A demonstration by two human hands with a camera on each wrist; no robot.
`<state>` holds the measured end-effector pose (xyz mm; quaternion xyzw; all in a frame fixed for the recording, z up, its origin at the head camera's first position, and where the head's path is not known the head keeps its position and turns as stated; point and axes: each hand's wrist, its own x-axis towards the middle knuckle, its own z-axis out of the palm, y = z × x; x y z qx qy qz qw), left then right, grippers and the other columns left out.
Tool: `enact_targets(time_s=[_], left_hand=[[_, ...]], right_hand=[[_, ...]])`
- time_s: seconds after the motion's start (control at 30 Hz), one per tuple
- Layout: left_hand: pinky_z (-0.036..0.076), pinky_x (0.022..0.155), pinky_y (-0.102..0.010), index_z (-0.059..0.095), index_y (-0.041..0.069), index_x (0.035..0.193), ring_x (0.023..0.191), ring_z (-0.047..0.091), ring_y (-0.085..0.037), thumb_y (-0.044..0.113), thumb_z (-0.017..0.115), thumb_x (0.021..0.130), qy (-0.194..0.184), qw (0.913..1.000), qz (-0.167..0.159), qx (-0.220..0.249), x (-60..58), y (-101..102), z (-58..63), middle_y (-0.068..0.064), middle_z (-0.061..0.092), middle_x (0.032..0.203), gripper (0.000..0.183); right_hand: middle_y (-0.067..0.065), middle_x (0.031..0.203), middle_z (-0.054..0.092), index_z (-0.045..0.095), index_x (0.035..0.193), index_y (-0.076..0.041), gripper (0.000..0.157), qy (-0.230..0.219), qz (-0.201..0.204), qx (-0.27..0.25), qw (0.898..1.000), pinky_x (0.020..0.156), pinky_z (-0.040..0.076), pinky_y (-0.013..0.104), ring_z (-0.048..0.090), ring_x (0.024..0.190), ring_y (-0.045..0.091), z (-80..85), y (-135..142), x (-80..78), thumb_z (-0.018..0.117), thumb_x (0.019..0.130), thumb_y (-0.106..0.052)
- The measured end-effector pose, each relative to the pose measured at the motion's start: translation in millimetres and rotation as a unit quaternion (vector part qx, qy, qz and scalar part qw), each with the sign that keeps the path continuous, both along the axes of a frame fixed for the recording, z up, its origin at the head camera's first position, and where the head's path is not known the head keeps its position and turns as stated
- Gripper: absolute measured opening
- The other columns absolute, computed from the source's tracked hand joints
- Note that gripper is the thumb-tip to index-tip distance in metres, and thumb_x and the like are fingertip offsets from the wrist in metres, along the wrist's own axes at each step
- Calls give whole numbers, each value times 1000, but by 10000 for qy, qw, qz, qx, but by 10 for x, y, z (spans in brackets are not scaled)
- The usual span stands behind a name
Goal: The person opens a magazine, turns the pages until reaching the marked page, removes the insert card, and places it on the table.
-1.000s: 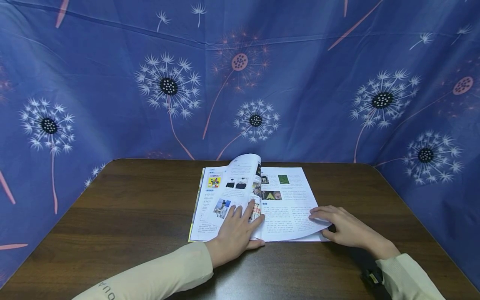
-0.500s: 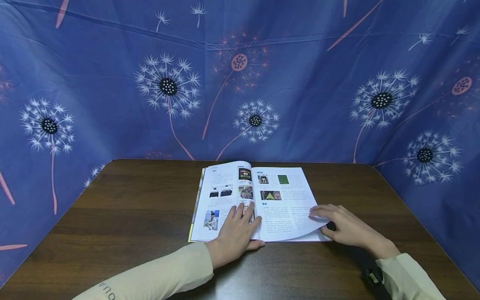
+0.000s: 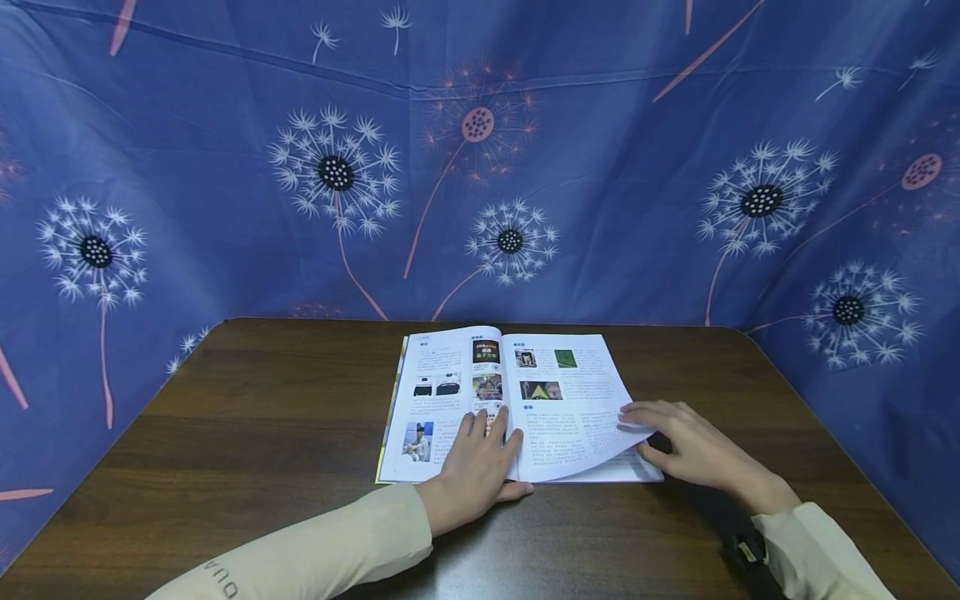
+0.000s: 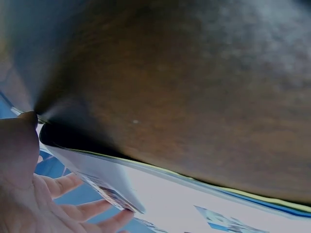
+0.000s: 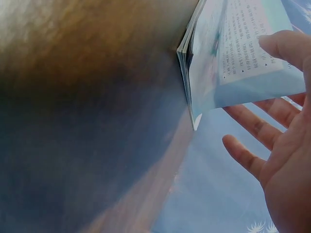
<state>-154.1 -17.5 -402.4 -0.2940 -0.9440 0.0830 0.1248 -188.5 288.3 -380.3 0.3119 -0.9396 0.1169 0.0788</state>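
A magazine (image 3: 570,421) with printed text and small photos lies spread on the table. My left hand (image 3: 474,479) rests on its left page near the spine, fingers extended and thumb at the bottom edge; the left wrist view shows those fingers (image 4: 87,209) over the page. At the lower right corner, my right hand (image 3: 690,442) pinches a lifted page (image 5: 243,53) between thumb and fingers. That page curls upward, showing part of the sheet beneath. In the right wrist view, the thumb (image 5: 282,46) lies on the page's printed underside and the fingers are behind it.
The brown wooden table (image 3: 285,400) extends around the magazine on all sides. A blue cloth with dandelion prints (image 3: 600,167) hangs behind and beside it. Near the right sleeve is a small black device (image 3: 746,550).
The page that stood curled near the spine has come down flat on the left side under my left hand. My right hand has raised the right page's corner slightly further.
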Motion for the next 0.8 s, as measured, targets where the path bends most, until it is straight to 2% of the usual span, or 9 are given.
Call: enact_targets(time_s=[0.57, 0.8], left_hand=[[37, 92, -46, 50, 16, 120, 108, 51, -37, 75, 37, 78, 219, 9990, 230, -330, 11, 101, 11, -12, 51, 130, 74], [38, 92, -45, 54, 15, 115, 104, 54, -35, 73, 38, 79, 335, 9981, 270, -445, 7, 129, 36, -11, 55, 126, 70]], right_hand=[[5, 112, 64, 66, 106, -10, 36, 994, 385, -285, 9939, 80, 40, 43, 59, 102, 23, 35, -8, -38, 73, 70, -11], [5, 110, 65, 66, 104, -10, 35, 1210, 401, -401, 9910, 82, 37, 39, 60, 99, 22, 36, -17, -43, 74, 70, -13]])
